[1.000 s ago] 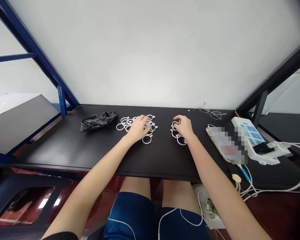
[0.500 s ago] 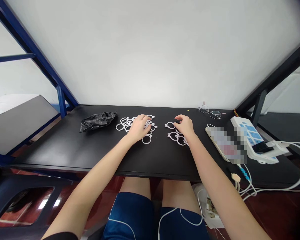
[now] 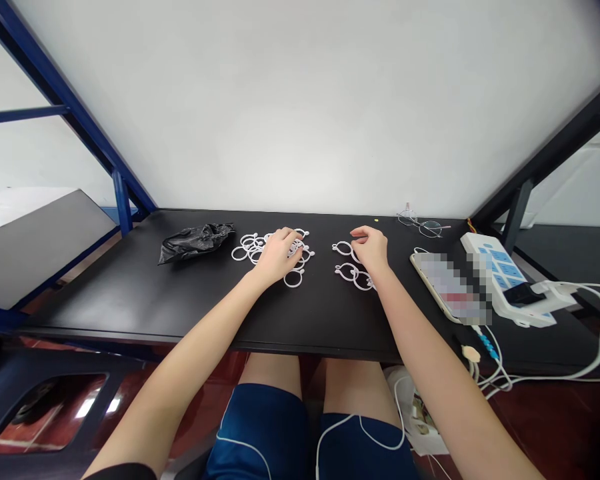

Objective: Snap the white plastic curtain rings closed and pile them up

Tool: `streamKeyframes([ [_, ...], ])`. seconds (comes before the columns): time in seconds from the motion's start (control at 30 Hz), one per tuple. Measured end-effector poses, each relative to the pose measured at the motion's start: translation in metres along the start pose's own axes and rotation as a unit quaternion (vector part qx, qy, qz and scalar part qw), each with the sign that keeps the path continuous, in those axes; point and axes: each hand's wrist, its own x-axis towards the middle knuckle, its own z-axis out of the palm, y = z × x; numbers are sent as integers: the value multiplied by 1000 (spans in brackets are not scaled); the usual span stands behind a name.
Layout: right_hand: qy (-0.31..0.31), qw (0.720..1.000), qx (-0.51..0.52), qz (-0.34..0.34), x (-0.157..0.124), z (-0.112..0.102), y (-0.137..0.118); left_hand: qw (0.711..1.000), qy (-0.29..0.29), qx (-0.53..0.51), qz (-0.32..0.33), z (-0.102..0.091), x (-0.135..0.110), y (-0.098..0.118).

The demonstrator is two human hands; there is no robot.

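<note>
My left hand [image 3: 279, 255] lies over a loose pile of white plastic rings [image 3: 254, 251], each with a small knob or eyelet. Its fingers are slightly apart and hide part of the pile. One white ring [image 3: 293, 278] sticks out below that hand. Farther right, my right hand [image 3: 371, 250] is closed with thumb and fingertips on a white ring [image 3: 343, 248], whose right side the hand covers. Just below it, a few linked or overlapping white rings [image 3: 355, 277] rest on the black table [image 3: 180, 307].
A crumpled black plastic bag [image 3: 195, 242] sits left of the pile. Eyeglasses [image 3: 425, 227] lie at the back right. On the right are a phone [image 3: 435, 293], a white power strip [image 3: 500, 267] with a plugged-in charger, and white cables [image 3: 555, 380] over the front edge.
My right hand has shifted very slightly to the right, and the ring at its fingertips has moved with it. The left hand stays over the pile.
</note>
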Motion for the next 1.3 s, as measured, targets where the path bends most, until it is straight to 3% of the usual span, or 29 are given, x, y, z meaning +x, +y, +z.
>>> streamKeyframes([
  [0.2,61,996,57,-31,2,-1,1,1000,4,-4,5,-1,1,0],
  [0.33,78,977,190,-50,0,3,-8,1000,13,-11,25,-4,1,8],
  [0.5,-22,925,380,-9,-19,15,-35,994,0,-66,84,-4,-1,30],
  [0.63,-92,906,414,17,-34,22,-48,993,-24,-72,96,3,-3,38],
  [0.9,-130,893,428,47,-37,25,-49,994,-28,-73,72,9,-3,31],
  [1.0,-150,890,427,55,-38,25,-48,992,-21,-115,47,8,-2,31],
  [1.1,-177,881,434,68,-38,25,-48,978,-23,-207,-25,7,0,31],
  [1.3,-225,850,465,101,-35,21,-48,902,-37,-400,-156,8,3,27],
])
